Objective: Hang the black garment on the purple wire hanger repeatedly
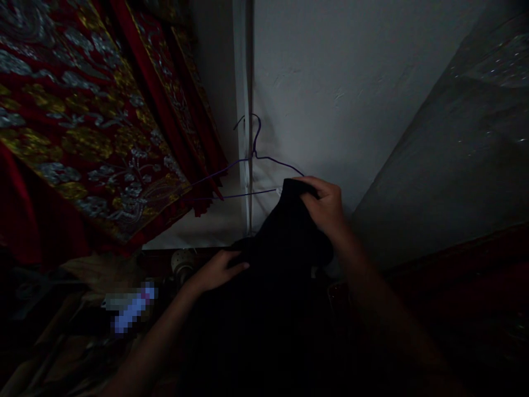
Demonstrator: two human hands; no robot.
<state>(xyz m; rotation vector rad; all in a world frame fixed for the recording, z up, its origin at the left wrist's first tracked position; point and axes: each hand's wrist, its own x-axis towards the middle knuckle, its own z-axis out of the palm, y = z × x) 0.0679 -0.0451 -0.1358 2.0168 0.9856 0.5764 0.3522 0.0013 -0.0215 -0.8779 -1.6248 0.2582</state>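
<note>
A thin purple wire clothes hanger (275, 160) hangs by its hook from an upright rail on the wall. Its right end goes into a black garment (273, 264), whose exact kind is too dark to make out. With fingers closed, my right hand (324, 201) grips the garment's upper edge at the hanger's right shoulder. Lower and to the left, my left hand (219, 269) is closed on the garment's left side, its thumb lying over the cloth. The hanger's left arm is bare of the black garment and reaches toward a red cloth.
Red cloth (103, 127) with gold and silver embroidery hangs at the left, close to the hanger. A pale vertical rail (243, 66) runs down the grey wall (351, 82). Shiny plastic-like sheeting (467, 138) covers the right. Dim clutter lies at lower left.
</note>
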